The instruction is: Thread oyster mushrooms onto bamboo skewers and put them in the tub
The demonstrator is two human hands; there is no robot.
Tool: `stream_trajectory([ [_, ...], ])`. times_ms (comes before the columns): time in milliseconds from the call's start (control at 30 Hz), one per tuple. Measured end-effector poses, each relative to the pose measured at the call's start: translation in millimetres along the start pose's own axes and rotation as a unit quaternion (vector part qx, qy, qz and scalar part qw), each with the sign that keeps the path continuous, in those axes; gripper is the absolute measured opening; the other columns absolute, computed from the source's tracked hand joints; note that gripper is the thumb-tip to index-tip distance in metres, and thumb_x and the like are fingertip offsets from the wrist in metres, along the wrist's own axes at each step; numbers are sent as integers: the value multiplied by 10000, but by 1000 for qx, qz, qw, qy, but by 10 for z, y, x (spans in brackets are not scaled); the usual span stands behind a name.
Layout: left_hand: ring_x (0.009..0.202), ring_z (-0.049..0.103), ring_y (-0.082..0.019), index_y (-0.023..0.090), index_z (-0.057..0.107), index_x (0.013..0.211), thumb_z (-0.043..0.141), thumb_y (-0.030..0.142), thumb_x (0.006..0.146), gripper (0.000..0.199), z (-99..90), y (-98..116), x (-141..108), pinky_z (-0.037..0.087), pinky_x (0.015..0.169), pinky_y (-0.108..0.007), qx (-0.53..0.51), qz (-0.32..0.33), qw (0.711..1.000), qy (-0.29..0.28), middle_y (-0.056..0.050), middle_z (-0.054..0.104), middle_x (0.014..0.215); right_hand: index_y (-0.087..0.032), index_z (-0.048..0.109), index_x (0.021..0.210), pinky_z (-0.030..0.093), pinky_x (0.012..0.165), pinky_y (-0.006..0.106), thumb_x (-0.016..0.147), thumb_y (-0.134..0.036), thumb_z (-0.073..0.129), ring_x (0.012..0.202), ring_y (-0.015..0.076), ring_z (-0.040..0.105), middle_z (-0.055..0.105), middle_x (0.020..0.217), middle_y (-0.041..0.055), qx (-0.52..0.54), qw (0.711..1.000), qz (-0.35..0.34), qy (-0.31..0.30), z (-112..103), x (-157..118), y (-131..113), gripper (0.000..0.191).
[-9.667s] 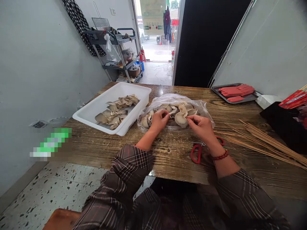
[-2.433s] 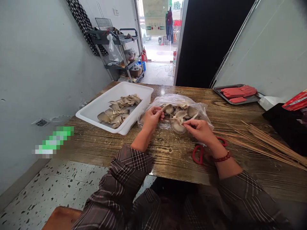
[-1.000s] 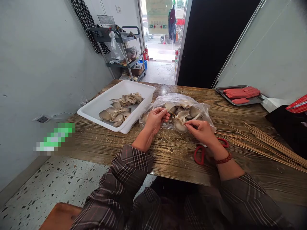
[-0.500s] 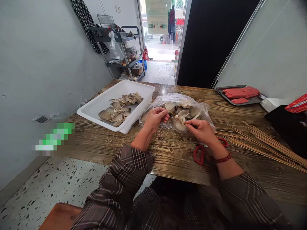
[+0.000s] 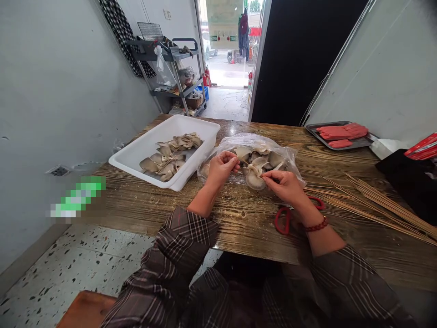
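Observation:
My left hand (image 5: 223, 169) is closed in a pinch around a thin bamboo skewer (image 5: 243, 160), whose tip points toward the mushrooms. Between the thumb and fingers of my right hand (image 5: 282, 183) is the edge of a pale grey oyster mushroom (image 5: 255, 177), close to the skewer's tip. Whether the tip has pierced it I cannot tell. Behind both hands lies an open clear plastic bag (image 5: 290, 157) full of oyster mushrooms. To the left, a white tub (image 5: 133, 166) contains skewered oyster mushrooms (image 5: 165, 159).
Red-handled scissors (image 5: 282, 221) lie under my right forearm. Several loose bamboo skewers (image 5: 382, 205) spread across the table's right side. Farther back is a dark tray (image 5: 327, 143) with pink-red packs (image 5: 343, 131). A shelf cart (image 5: 177, 54) stands beyond the table.
Both hands keep nearly the same place and grip, with the mushroom and skewer held close together. The view has shifted very slightly.

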State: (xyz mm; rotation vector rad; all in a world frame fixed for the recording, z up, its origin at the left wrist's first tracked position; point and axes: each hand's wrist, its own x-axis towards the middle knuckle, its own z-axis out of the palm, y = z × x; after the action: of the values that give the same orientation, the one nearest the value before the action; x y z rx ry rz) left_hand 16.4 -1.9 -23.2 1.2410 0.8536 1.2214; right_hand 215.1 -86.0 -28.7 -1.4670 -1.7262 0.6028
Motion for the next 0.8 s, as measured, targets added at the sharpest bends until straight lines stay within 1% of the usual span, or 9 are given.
stream_trajectory([
  [67,531,577,-99,153,593,770,737,271,684,206,5,-26,13,459,516,-221,21,21,1000,2,14,623,613,-154,754,806,381,505,256,830,-368,545,488,139,536,628,530,13,6,1000,5,0,-3,0,-2,300],
  [133,526,572,-102,161,597,756,710,228,689,148,2,-49,27,451,524,-221,64,47,997,9,28,603,583,-150,754,817,382,501,252,825,-364,547,487,137,536,625,528,11,14,1000,12,1,-10,-2,-11,298],
  [267,544,578,-108,174,629,742,644,198,725,33,-17,-83,52,438,549,-225,146,89,985,36,28,614,596,-150,753,808,382,499,246,813,-348,553,497,135,540,632,540,11,19,1000,16,2,-26,-5,-28,281],
  [400,549,567,-112,180,642,729,635,191,722,15,-32,-103,68,435,557,-232,164,105,980,35,28,612,600,-143,753,801,374,491,244,815,-366,556,489,132,530,627,536,14,26,1000,16,1,-31,-2,-18,298],
  [567,540,562,-114,176,649,716,666,214,705,43,-37,-109,68,430,545,-234,163,99,982,18,25,611,585,-142,763,842,363,485,246,835,-369,548,486,133,524,622,530,13,18,1000,14,-3,-22,-3,23,314],
  [700,527,565,-120,171,664,747,701,239,692,95,-21,-98,46,431,540,-241,134,68,989,8,22,615,563,-142,767,863,374,494,247,822,-354,557,503,137,544,633,547,14,32,999,8,-3,-30,4,37,301],
  [800,519,553,-116,168,668,742,709,229,686,93,14,-72,8,412,535,-237,117,46,992,-5,22,604,545,-141,762,837,374,489,244,805,-355,563,501,132,537,632,555,13,56,998,13,-2,-27,15,16,294],
])
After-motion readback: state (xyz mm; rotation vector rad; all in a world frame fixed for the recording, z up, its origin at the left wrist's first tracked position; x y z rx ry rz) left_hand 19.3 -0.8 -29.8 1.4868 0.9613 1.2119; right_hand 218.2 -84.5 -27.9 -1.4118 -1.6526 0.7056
